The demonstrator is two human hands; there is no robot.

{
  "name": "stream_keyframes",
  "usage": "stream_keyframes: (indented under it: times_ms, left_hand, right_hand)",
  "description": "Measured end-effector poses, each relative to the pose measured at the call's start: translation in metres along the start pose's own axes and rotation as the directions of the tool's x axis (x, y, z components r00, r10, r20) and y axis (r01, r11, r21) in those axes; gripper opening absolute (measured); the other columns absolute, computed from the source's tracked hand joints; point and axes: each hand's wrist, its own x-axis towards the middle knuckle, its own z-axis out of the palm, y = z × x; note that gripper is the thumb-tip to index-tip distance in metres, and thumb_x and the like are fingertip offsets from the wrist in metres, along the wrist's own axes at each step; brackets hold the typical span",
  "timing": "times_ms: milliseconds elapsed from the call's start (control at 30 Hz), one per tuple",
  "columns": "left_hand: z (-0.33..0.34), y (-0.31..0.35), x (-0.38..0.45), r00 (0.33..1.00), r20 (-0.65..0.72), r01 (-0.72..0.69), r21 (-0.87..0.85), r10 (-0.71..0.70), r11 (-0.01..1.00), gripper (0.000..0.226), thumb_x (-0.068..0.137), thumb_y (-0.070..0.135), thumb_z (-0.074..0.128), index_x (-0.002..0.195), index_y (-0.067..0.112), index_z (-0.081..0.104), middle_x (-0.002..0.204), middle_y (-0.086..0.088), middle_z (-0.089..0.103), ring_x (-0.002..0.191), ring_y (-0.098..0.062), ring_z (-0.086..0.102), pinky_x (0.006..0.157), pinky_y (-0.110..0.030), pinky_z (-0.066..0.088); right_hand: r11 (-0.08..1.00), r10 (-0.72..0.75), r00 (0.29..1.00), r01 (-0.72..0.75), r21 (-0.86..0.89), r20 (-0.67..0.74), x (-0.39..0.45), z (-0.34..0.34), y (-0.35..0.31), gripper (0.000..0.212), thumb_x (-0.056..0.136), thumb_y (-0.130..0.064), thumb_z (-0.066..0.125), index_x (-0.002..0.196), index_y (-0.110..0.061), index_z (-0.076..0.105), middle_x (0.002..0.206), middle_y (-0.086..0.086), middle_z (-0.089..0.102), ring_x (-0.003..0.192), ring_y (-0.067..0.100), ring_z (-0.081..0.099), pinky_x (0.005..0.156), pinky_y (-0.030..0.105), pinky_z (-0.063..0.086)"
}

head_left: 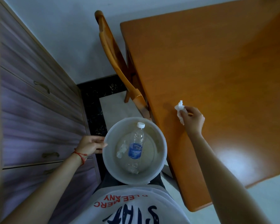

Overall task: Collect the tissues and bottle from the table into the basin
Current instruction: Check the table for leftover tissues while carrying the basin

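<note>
A round white basin (160, 135) is held at its left rim by my left hand (90, 145), in front of my body beside the table's edge. Inside it lies a clear plastic bottle (136, 147) with a white cap and blue label, and a crumpled white tissue (121, 150) lies left of the bottle. My right hand (193, 119) is raised over the orange wooden table (217, 62) and pinches another crumpled white tissue (180, 110) between its fingers.
A wooden chair (113, 54) is pushed in at the table's left side. A purple chest of drawers (36, 110) fills the left. Pale floor tiles with a dark border (90, 101) show between them.
</note>
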Motion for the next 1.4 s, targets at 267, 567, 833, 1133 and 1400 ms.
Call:
stream_keyframes:
  times_ms: [267, 567, 833, 1133, 1400]
  left_hand:
    - [-0.001, -0.003, -0.001, 1.0, 0.026, -0.011, -0.004, 0.011, 1.0, 0.027, 0.076, 0.001, 0.068, 0.103, 0.004, 0.067, 0.085, -0.004, 0.071, 0.075, -0.012, 0.068, 0.054, -0.017, 0.056]
    - [-0.006, -0.012, 0.001, 0.999, 0.038, -0.024, -0.019, 0.025, 1.0, 0.026, 0.076, 0.0, 0.067, 0.102, 0.003, 0.066, 0.083, -0.005, 0.071, 0.073, -0.013, 0.069, 0.053, -0.019, 0.056]
    - [-0.024, -0.032, -0.006, 0.999, 0.013, -0.028, -0.054, 0.029, 0.998, 0.025, 0.077, -0.002, 0.065, 0.103, 0.0, 0.065, 0.086, -0.008, 0.07, 0.076, -0.017, 0.067, 0.053, -0.018, 0.056]
    - [-0.044, -0.057, -0.012, 0.999, -0.035, 0.001, -0.099, -0.004, 0.995, 0.024, 0.076, -0.004, 0.066, 0.1, -0.002, 0.066, 0.081, -0.009, 0.07, 0.07, -0.016, 0.069, 0.051, -0.02, 0.056]
    - [-0.042, -0.062, -0.029, 0.996, -0.082, 0.014, -0.137, -0.025, 0.991, 0.032, 0.075, -0.001, 0.068, 0.106, -0.003, 0.063, 0.084, -0.008, 0.07, 0.068, -0.012, 0.068, 0.049, -0.016, 0.054]
  right_hand:
    - [0.98, -0.099, 0.981, 0.067, 0.187, 0.168, -0.086, 0.02, -0.036, 0.017, 0.079, -0.019, 0.068, 0.096, -0.021, 0.067, 0.086, -0.012, 0.066, 0.077, 0.004, 0.064, 0.066, 0.015, 0.053]
    - [0.977, -0.213, 0.905, 0.202, 0.069, 0.368, -0.132, 0.034, -0.03, 0.049, 0.074, -0.024, 0.074, 0.12, -0.017, 0.058, 0.12, 0.0, 0.063, 0.11, 0.009, 0.055, 0.094, 0.025, 0.044]
    - [0.993, -0.097, 0.969, 0.111, -0.05, 0.225, -0.147, 0.021, -0.006, 0.043, 0.085, -0.024, 0.064, 0.125, -0.015, 0.054, 0.127, 0.006, 0.058, 0.115, 0.021, 0.054, 0.098, 0.035, 0.044]
    - [0.984, 0.168, 0.917, -0.18, 0.0, 0.362, -0.171, 0.037, 0.005, 0.031, 0.088, -0.026, 0.057, 0.115, -0.012, 0.063, 0.095, 0.001, 0.071, 0.079, 0.009, 0.066, 0.07, 0.015, 0.052]
    - [0.987, 0.127, 0.922, -0.154, 0.045, 0.366, -0.173, 0.039, 0.01, 0.029, 0.088, -0.025, 0.057, 0.115, -0.014, 0.062, 0.092, 0.003, 0.07, 0.08, 0.013, 0.067, 0.068, 0.017, 0.052]
